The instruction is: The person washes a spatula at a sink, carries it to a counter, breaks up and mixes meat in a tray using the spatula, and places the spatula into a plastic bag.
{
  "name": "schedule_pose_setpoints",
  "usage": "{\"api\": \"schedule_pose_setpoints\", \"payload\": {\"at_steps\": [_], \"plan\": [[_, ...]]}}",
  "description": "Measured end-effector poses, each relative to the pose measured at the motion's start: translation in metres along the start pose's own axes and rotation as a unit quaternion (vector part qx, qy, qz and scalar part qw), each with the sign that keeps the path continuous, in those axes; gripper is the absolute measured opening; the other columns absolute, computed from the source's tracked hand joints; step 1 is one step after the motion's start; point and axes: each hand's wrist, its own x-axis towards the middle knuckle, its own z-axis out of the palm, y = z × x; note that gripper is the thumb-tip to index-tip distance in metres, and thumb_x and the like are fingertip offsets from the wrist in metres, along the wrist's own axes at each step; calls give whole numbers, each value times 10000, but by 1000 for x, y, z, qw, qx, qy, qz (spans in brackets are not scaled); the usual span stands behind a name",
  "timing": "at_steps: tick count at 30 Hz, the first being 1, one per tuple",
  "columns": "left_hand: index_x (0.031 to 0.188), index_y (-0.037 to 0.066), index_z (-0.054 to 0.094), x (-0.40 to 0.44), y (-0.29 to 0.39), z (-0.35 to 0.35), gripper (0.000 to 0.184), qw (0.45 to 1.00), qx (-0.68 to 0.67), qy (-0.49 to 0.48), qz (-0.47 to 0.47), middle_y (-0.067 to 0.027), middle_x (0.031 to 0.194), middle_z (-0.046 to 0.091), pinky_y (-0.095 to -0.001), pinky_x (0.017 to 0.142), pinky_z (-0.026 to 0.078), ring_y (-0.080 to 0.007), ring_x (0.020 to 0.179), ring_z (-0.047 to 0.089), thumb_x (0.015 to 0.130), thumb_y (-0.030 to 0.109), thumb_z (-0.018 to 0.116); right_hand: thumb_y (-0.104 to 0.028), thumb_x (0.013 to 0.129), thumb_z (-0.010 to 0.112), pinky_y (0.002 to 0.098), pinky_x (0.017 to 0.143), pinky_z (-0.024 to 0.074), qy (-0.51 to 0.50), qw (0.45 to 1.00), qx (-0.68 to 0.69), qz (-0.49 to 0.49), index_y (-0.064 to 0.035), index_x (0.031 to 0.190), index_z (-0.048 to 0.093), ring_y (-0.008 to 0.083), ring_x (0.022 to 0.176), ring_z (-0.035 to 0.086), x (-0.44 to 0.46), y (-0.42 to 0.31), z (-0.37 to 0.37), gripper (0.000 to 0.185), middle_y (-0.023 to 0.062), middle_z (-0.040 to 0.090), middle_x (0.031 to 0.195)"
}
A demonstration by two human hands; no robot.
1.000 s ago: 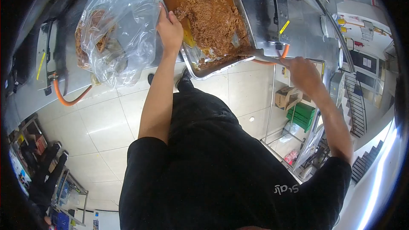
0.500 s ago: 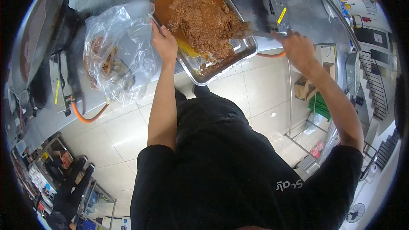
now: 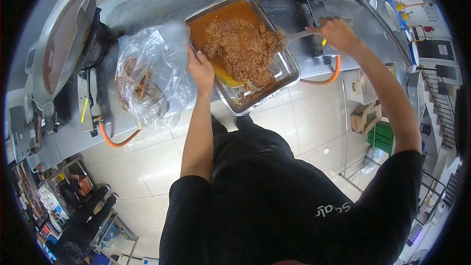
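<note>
I see left hand (image 3: 201, 71) holding steel tray (image 3: 284, 67) by left rim; right hand (image 3: 338, 34) grips spatula (image 3: 297, 36), blade against mince (image 3: 240, 51) at tray's right. I'd brace tray, scrape low.

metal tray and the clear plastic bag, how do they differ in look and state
The metal tray looks stiff and rectangular; the plastic bag is limp and crumpled. The tray is shiny and opaque, while the bag is see-through. The tray holds brown minced food spread in orange liquid; in the bag, brown contents show bunched toward one side. Both rest on the counter.
</note>
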Motion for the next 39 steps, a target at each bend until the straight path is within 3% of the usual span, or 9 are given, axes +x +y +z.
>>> {"api": "schedule_pose_setpoints", "payload": {"at_steps": [7,13,15,18,22,28,32,37,39], "plan": [[1445,-65,360,-2,8,0,520,1000,12,-1,-24,-341,1221,582,-419,846,500,-438,1015,641,961,77,488,-85,813,614,350,854,445,94,995,3,-41,-311,1198,694,210,950,624,31,9,1,454,37,635,908],[1443,-47,374,-2,-4,7,509,997,43,39,45,-318,1280,556,-436,912,477,-450,1086,603,962,82,479,-162,801,617,318,805,400,177,980,-45,-79,-239,974,754,177,878,587,45,-21,-44,233,9,629,828],[1440,-48,377,-3,2,4,506,1000,22,17,-6,-316,1304,539,-440,953,459,-452,1142,571,962,83,478,-204,802,644,326,799,390,204,971,-84,-90,-187,790,764,183,859,595,48,-45,-66,122,1,654,776],[1437,-51,378,-3,5,3,504,999,12,-3,-49,-316,1324,523,-443,992,442,-455,1194,536,961,87,476,-211,785,650,314,821,375,196,954,-198,-114,-162,711,747,173,878,591,48,-73,-92,132,-2,664,773],[1440,-47,375,-4,3,2,506,1000,10,15,3,-316,1330,518,-445,995,440,-463,1202,527,963,91,472,-207,808,600,325,911,369,139,957,-218,-127,-111,865,697,166,983,543,43,-75,-114,148,15,607,879],[1436,-50,379,-3,5,1,504,999,-22,14,-42,-332,1301,525,-451,967,457,-471,1167,543,960,86,473,-164,802,601,327,924,384,181,976,-97,-66,-133,911,702,179,1018,535,23,-68,-136,151,18,600,941],[1436,-44,383,-5,15,-4,501,999,-10,18,-45,-333,1268,547,-453,948,466,-476,1141,556,961,86,473,-160,780,632,310,881,379,248,964,-98,-4,-138,833,718,161,962,550,29,-58,-139,104,10,599,877],[1431,-38,395,-3,3,1,494,998,-27,53,-5,-331,1235,569,-464,933,470,-479,1120,567,959,83,479,-149,774,649,333,804,452,182,973,-117,84,-129,859,708,160,925,583,65,-61,-124,106,13,591,883],[1420,-39,411,-4,11,-4,483,997,-44,33,-46,-328,1240,569,-464,943,468,-476,1129,563,958,84,480,-155,788,641,330,744,488,163,972,-126,111,-130,880,695,157,911,592,82,-64,-112,110,13,582,900]]}}
